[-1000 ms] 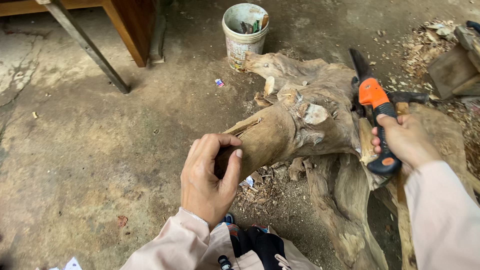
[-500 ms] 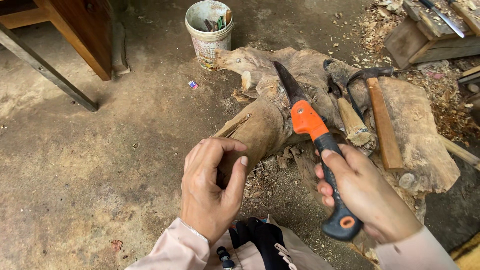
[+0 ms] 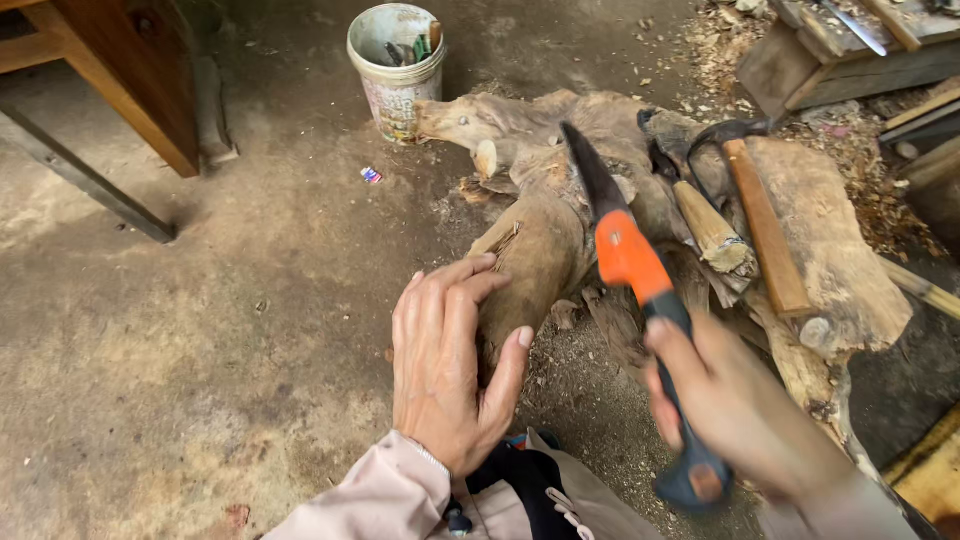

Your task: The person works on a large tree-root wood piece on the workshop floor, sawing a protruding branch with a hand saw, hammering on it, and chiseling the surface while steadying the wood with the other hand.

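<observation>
A gnarled piece of root wood (image 3: 560, 180) lies on the ground in front of me. My left hand (image 3: 445, 370) rests flat, fingers together, against its near rounded end. My right hand (image 3: 735, 410) is closed around the dark handle of a hand saw (image 3: 630, 265) with an orange guard and a dark pointed blade. The blade points away from me over the middle of the wood. The right hand is blurred.
A white bucket (image 3: 397, 70) with small tools stands behind the wood. A hammer with a wooden handle (image 3: 765, 225) and a wooden mallet (image 3: 712, 230) lie on a log slab at right. Wood chips cover the ground at top right. A wooden bench leg (image 3: 135, 85) stands top left.
My right hand has brought the saw from the right side over to the middle of the wood. My left hand has opened from a curled grip to lie flat on the wood's end.
</observation>
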